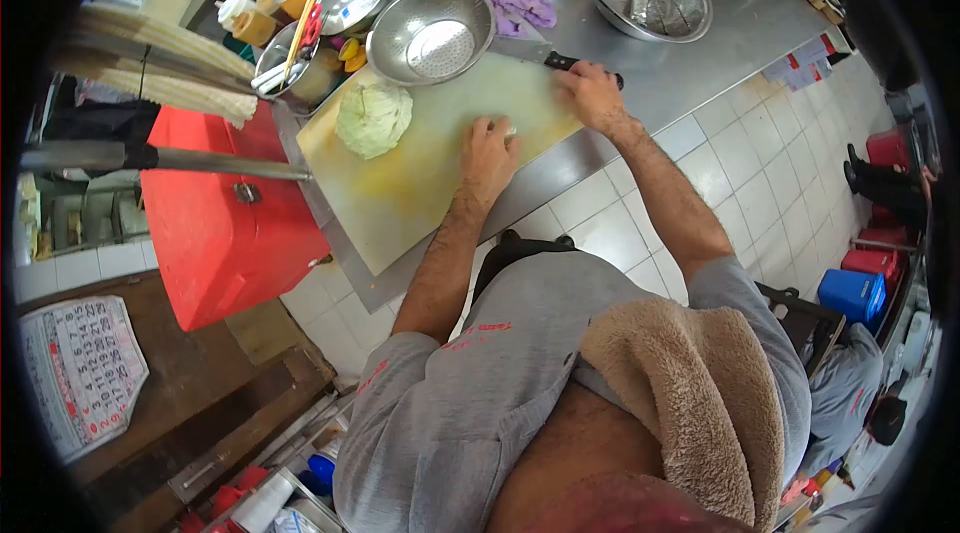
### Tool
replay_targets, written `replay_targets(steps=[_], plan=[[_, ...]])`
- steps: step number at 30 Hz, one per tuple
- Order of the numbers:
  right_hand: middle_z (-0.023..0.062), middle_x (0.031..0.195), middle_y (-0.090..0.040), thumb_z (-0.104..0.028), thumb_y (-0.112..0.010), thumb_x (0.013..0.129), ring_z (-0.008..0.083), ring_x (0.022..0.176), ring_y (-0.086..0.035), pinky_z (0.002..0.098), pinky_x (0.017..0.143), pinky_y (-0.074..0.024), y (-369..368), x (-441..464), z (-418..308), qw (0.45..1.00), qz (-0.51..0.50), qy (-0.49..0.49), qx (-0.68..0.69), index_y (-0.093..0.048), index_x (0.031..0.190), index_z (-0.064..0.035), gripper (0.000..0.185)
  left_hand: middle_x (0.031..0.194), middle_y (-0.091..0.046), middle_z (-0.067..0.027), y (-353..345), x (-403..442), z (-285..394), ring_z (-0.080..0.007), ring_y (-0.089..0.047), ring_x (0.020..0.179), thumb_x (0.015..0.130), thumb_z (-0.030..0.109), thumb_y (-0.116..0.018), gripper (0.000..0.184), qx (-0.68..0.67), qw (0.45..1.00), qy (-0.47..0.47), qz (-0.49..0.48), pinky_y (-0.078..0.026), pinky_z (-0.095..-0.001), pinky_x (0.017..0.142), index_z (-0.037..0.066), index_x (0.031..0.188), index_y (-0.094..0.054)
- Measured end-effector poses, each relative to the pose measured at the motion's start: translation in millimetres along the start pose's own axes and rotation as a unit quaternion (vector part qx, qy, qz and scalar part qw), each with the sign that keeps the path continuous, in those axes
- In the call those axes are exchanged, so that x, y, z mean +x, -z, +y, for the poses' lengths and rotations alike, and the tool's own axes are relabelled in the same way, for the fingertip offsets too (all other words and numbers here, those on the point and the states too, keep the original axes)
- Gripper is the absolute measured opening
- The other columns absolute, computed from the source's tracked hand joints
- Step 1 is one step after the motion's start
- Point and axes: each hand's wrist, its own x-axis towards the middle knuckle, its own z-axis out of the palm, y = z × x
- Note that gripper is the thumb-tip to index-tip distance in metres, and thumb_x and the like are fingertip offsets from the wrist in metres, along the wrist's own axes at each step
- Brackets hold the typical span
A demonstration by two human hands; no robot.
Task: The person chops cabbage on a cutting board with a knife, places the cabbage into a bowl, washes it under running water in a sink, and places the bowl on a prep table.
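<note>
Pale green cabbage head (374,121) rests on the left part of a white cutting board (395,218), near a perforated steel colander (395,36). Its form is rounded; the outer leaves are smooth, overlapping and lightly veined, paler in patches. Its underside is hidden. The board shows yellow staining across its surface and lies on a stainless steel table (745,18). A knife (570,62) with a black riveted handle lies at the board's far right, its blade pointing toward the colander and a crumpled purple cloth (520,7). Left hand (489,155): forearm extended forward over the board, knuckles up, fingers bent, well apart from the cabbage head. A small pale spot shows by the fingertips; whether this grip is clenched on anything cannot be determined. Right hand (592,95): arm reaching forward, palm down, at the knife handle, fingers blurred. Whether this grip grasps the handle or is released from it cannot be determined.
</note>
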Motion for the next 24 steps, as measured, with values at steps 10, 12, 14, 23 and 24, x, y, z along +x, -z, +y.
replay_targets(steps=[10,12,14,23,24], plan=[[0.0213,0.113,-0.049,-0.03,-0.075,0.075,0.0357,0.099,-0.054,0.0412,0.086,-0.0447,45,11,99,0.917,0.19,-0.296,0.188,-0.049,0.124,-0.011,0.058,0.084,-0.059,-0.0168,12,17,-2,-0.033,-0.06,0.078,0.075,0.005,-0.06,0.01,-0.069,0.993,0.008,-0.092,-0.048,-0.0431,0.068,0.001,0.084,-0.06],[0.0204,0.109,-0.053,-0.03,-0.075,0.075,0.0347,0.098,-0.055,0.0414,0.085,-0.045,36,17,125,0.925,0.145,-0.281,0.209,-0.051,0.122,-0.011,0.056,0.082,-0.06,-0.0158,9,18,-6,-0.0303,-0.06,0.076,0.075,0.005,-0.06,0.011,-0.091,0.989,0.044,-0.105,-0.048,-0.0402,0.068,0.001,0.085,-0.06],[0.0183,0.095,-0.062,-0.028,-0.073,0.078,0.0326,0.089,-0.059,0.0419,0.078,-0.0471,39,22,137,0.936,0.109,-0.249,0.223,-0.055,0.11,-0.0078,0.042,0.081,-0.06,-0.0148,0,23,-5,-0.0275,-0.061,0.074,0.075,0.005,-0.061,0.012,-0.113,0.983,0.085,-0.119,-0.049,-0.0373,0.067,0.001,0.086,-0.061],[0.0158,0.079,-0.061,-0.022,-0.067,0.083,0.0296,0.07,-0.059,0.0398,0.065,-0.0478,83,14,171,0.935,0.201,-0.161,0.243,-0.053,0.093,-0.0027,0.026,0.072,-0.058,-0.0026,-63,99,87,-0.011,-0.053,0.063,0.079,0.007,-0.065,0.011,-0.339,0.93,0.143,-0.007,-0.045,-0.0256,0.059,0.001,0.085,-0.06],[0.0158,0.079,-0.061,-0.022,-0.067,0.083,0.0296,0.07,-0.059,0.0398,0.065,-0.0478,86,11,175,0.936,0.199,-0.158,0.242,-0.053,0.093,-0.0027,0.026,0.072,-0.058,-0.0015,-67,112,100,-0.0092,-0.053,0.063,0.08,0.007,-0.065,0.01,-0.38,0.912,0.152,-0.01,-0.044,-0.0244,0.058,0.001,0.086,-0.06]])
